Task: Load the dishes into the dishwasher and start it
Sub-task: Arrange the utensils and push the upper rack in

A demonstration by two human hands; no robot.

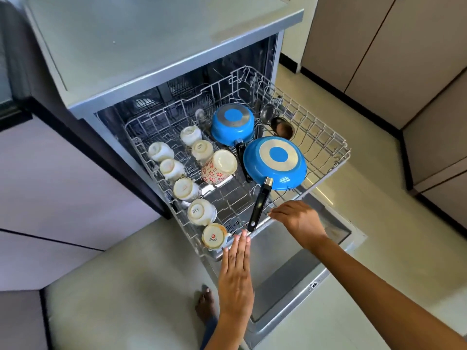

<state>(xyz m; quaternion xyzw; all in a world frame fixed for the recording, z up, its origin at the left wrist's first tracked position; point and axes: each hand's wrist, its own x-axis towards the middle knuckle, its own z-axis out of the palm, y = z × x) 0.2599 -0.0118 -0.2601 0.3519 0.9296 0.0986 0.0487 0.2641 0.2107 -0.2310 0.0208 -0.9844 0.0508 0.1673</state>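
The dishwasher's wire rack (326,137) is pulled out over the lowered door (283,269). It holds several upturned white cups (202,212), a flowered mug (219,168), a blue saucepan (232,127) and a blue frying pan (275,162), both bottom up, plus two metal ladles (280,126). The frying pan's black handle (259,207) points toward me. My left hand (236,274) is flat with fingers together, its tips at the rack's front edge. My right hand (299,222) rests palm down on the front rim beside the handle, holding nothing.
The dishwasher sits under a grey countertop (141,44). Beige cabinets (394,54) line the right side, with tiled floor (379,198) between. My bare foot (206,305) stands by the door's left edge. A dark panel and pale cabinet fronts lie to the left.
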